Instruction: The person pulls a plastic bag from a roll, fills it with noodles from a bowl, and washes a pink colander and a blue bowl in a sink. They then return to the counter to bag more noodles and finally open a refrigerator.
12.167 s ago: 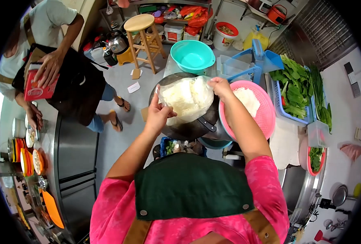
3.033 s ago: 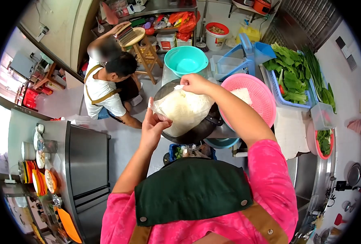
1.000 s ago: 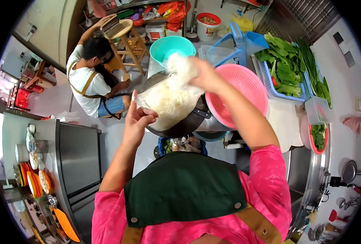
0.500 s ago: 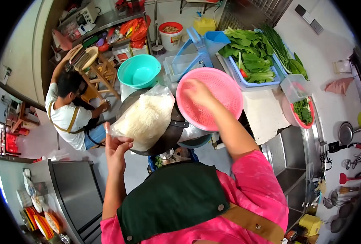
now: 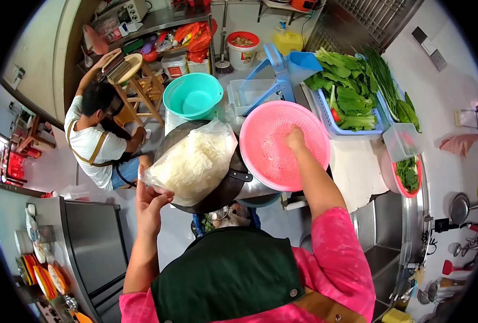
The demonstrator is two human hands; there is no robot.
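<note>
My left hand [image 5: 152, 203] pinches the lower left edge of a clear plastic bag [image 5: 193, 161] full of a white, crumbly food that I cannot identify. The bag lies over a dark wok [image 5: 209, 202], whose handle [image 5: 240, 175] points right. Inside a pink colander [image 5: 268, 145], my right hand [image 5: 295, 139] appears closed, its fingers bunched and mostly hidden from me. Whether it holds anything does not show. The colander stands to the right of the bag, beside the wok.
A turquoise basin [image 5: 193, 97] stands behind the wok. Blue baskets of leafy greens [image 5: 352, 97] are at the back right, above a metal sink [image 5: 387, 215]. A co-worker [image 5: 96, 140] sits low at the left by a wooden stool [image 5: 134, 67]. A steel counter [image 5: 91, 237] stands front left.
My right hand has gone from a blurred sweep at the colander's left side to its right-centre, now closed. My left hand still grips the bag. The whole view has shifted slightly.
</note>
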